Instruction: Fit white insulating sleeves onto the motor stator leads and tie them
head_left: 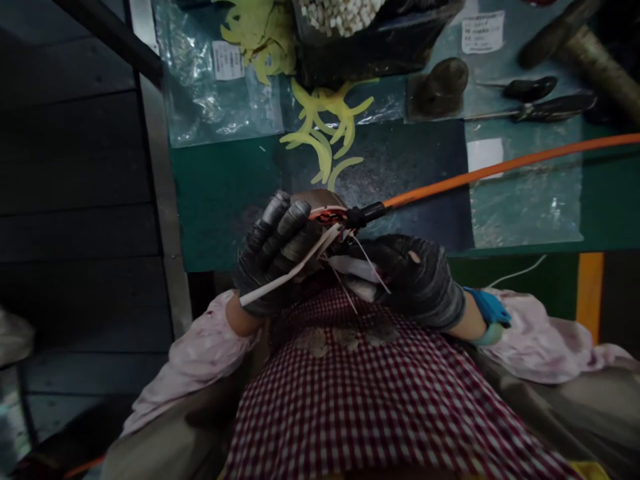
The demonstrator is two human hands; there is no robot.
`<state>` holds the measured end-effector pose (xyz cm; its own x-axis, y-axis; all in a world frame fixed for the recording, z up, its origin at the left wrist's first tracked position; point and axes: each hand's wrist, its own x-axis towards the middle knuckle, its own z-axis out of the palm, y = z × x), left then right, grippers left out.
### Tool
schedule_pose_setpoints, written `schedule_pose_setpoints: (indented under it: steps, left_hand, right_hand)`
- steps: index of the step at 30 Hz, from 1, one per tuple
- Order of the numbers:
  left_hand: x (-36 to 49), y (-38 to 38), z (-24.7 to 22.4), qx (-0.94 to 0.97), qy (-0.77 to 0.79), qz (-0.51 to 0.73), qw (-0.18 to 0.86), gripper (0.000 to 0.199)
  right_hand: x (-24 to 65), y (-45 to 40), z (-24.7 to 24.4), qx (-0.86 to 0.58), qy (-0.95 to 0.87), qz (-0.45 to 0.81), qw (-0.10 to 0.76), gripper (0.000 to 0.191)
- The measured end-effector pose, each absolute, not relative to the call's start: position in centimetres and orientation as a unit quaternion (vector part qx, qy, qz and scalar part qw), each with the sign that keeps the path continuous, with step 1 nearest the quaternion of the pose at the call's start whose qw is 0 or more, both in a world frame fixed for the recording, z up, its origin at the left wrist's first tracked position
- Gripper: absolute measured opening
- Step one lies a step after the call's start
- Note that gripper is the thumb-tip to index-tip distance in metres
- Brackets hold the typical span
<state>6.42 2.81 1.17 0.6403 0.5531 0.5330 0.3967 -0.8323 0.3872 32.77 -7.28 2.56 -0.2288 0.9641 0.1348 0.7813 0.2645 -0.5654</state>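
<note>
"What was seen leftmost?"

"A labelled plastic bag [193, 110] was laid beyond and left of the wired part [320, 198]."

"And the left hand [275, 250]?"

"Its gloved fingers were curled round the wired part's left side; a white sleeve [280, 283] was stretched across it."

"Where was the wired part kept?"

"Between both hands, at the near edge of the green bench [215, 200]. Beyond it were strewn yellow strips [323, 157]; farther still was set a black bin [365, 63]."

"The right hand [415, 273]?"

"It was held just right of the wired part, fingers bent near its loose wires [367, 257]; whether anything was pinched could not be told."

"Farther right?"

"An orange cable [500, 168] was joined to the wired part. Beyond that were laid a screwdriver [555, 108] and a hammer [580, 50]."
</note>
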Motion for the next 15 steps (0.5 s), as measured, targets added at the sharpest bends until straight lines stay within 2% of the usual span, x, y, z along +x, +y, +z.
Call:
schedule_pose_setpoints:
  steps: [3, 9, 15]
  left_hand:
    - [6.8, 3.3, 1.4, 0.903, 0.253, 0.34, 0.072, 0.063]
    - [7.7, 3.5, 2.7, 0.911, 0.262, 0.315, 0.04, 0.054]
    - [10.8, 5.1, 5.7, 0.946, 0.266, 0.185, 0.017, 0.041]
  right_hand:
    - [32.4, -6.6, 3.5, -0.572, -0.775, 0.142, 0.228, 0.042]
    - [33.2, -6.1, 3.9, -0.562, -0.778, 0.128, 0.249, 0.047]
    - [35.2, -6.0, 3.9, -0.618, -0.734, 0.071, 0.272, 0.043]
